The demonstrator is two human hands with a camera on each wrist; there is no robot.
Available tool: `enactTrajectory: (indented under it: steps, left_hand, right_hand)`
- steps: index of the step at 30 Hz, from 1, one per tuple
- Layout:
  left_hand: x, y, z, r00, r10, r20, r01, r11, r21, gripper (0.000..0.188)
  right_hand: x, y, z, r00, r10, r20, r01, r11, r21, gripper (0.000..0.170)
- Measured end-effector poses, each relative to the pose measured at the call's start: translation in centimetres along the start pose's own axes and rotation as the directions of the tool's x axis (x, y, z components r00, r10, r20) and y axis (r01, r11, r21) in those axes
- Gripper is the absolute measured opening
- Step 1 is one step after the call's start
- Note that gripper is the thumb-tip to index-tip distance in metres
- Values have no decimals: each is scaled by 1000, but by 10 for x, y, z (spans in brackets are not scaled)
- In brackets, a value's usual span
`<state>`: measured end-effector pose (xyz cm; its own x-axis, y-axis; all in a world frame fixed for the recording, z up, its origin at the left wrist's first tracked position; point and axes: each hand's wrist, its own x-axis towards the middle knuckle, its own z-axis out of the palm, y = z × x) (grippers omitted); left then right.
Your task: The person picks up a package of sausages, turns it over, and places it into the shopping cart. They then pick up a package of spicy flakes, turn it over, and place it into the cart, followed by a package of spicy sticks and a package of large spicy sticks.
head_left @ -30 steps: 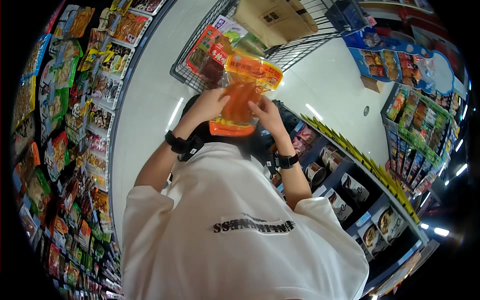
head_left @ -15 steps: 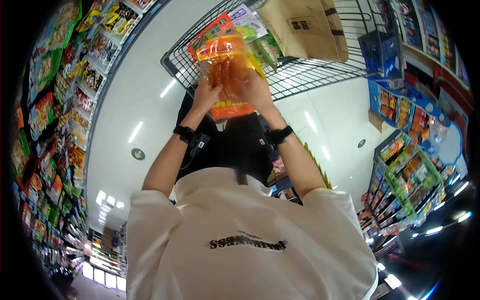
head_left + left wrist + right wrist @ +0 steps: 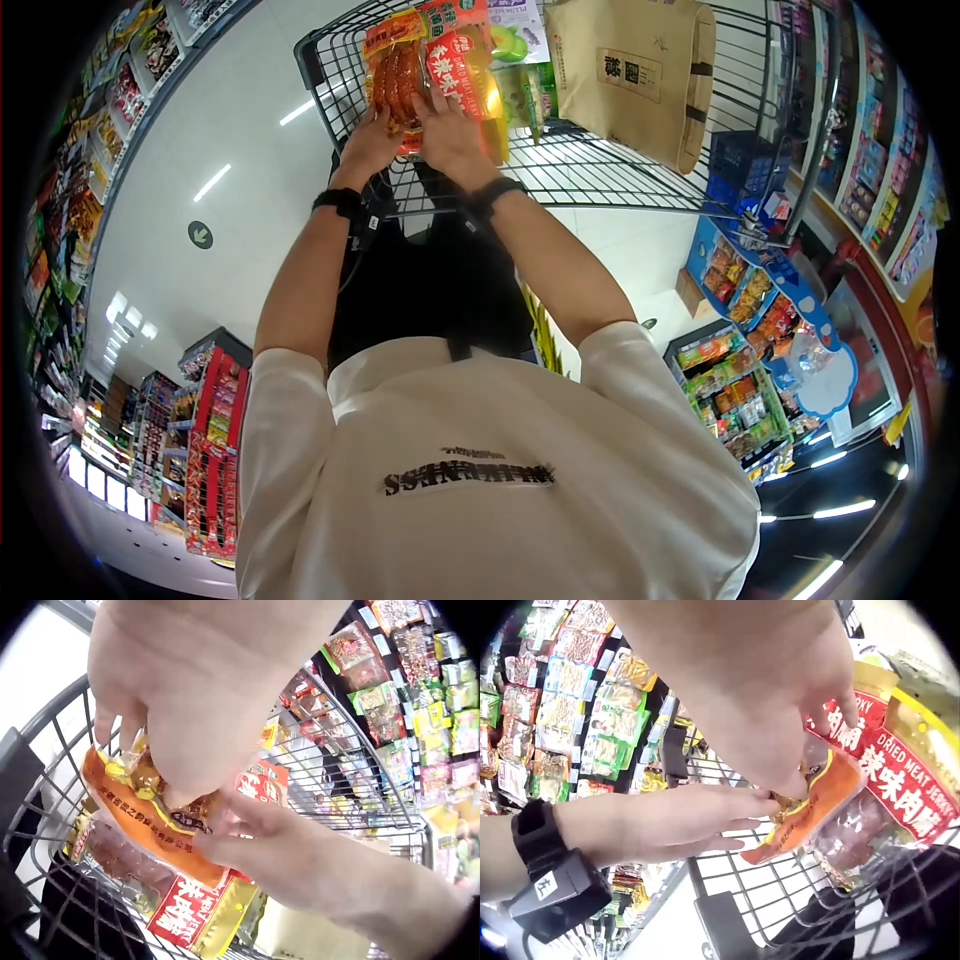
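An orange-banded clear meat packet with long reddish-brown pieces lies over other packets in the near left corner of the shopping cart. My left hand grips its near edge, the thumb over the orange band in the left wrist view. Beside it, my right hand holds the same packet, its fingers reaching over a red dried meat jerky packet. In the right wrist view, the orange band shows between the two hands, and jerky packaging lies next to it.
A brown paper bag fills the cart's middle, with a purple-and-white packet and a green packet beside it. Dark wire walls surround them. Snack shelves line the left, and a snack rack stands at the right.
Both hands have carried the meat packet forward from in front of my body into the cart, down onto the other packets. The view has turned, bringing more of the cart in.
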<state>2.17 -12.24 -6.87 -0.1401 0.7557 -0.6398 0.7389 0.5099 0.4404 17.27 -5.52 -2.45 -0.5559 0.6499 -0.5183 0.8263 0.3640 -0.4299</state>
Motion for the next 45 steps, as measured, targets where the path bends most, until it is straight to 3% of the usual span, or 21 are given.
enactTrajectory:
  steps: [3,4,5,7,9,11,16,18,21,24,26,27,28,29,30,31,32,34,38,42,45]
  left_hand:
    - [-14,1,-11,986,104,133,-95,993,-69,47]
    - [-25,16,-26,964,13,266,21,992,-123,39]
    - [-26,2,-9,972,110,210,-101,994,-52,39]
    - [-49,12,-20,943,132,304,-89,985,-150,39]
    - [-82,22,-36,937,160,309,-127,984,-123,39]
    - [-98,5,-33,910,119,397,-59,986,-159,40]
    - [-148,-46,-62,969,214,126,-165,934,-316,34]
    - [-153,-102,-55,972,235,-1,-199,823,-532,33]
    - [-193,-167,-90,982,121,-148,-184,809,-558,32]
    - [-214,-283,-61,972,-125,-198,-32,766,-642,32]
    - [-258,-342,-61,941,-324,-101,168,704,-690,31]
    - [-261,-396,-20,905,-326,-273,69,745,-663,31]
    - [-291,-411,-37,927,-335,-170,237,873,-426,29]
    - [-285,-459,3,907,-222,-357,176,972,-158,25]
    - [-324,-466,-15,901,-373,-220,252,864,-435,28]
    - [-350,-475,-20,864,-502,-25,211,408,-888,23]
    - [-375,-485,-24,779,-603,171,52,-210,-976,18]
    - [-409,-491,-57,692,-666,278,24,-364,-931,15]
    - [-425,-549,-87,686,-725,-59,-319,-227,-920,18]
    - [-417,-543,-162,523,-790,-322,-270,204,-941,24]
    - [-399,-540,-201,539,-625,-565,-283,497,-820,23]
  right_hand:
    - [-7,10,-8,993,-92,-81,99,991,94,57]
    - [-10,12,-10,983,-134,-129,151,979,139,55]
    - [-14,14,-13,987,-127,-99,139,981,135,53]
    - [-33,13,-23,994,-98,-45,103,988,117,48]
    - [-48,13,-23,995,-95,37,100,981,-169,37]
    - [-61,29,20,990,-73,-118,51,983,-178,31]
    - [-124,-20,16,983,4,184,25,988,-154,26]
    - [-143,-38,24,993,-26,118,50,978,-203,28]
    - [-159,-33,71,997,-11,-70,-2,982,-187,53]
    - [-156,-54,73,995,-11,-98,-8,980,-198,62]
    - [-135,-59,80,987,109,115,-80,969,-233,62]
    - [-136,-88,67,992,36,118,-27,996,-83,62]
    - [-120,-76,92,996,-76,-42,69,987,-148,62]
    - [-92,-60,113,982,-179,-56,168,972,-162,62]
    - [-69,-69,116,993,-23,112,45,979,-201,59]
    - [-60,-93,113,996,-14,85,21,997,-77,58]
    - [-63,-137,91,982,-36,184,35,999,7,56]
    - [-55,-197,77,985,87,146,-84,996,-29,52]
    - [-3,-224,101,955,-18,296,-83,942,325,53]
    - [40,-241,127,934,-145,328,-1,913,408,35]
    - [58,-255,124,779,-437,449,470,881,42,28]
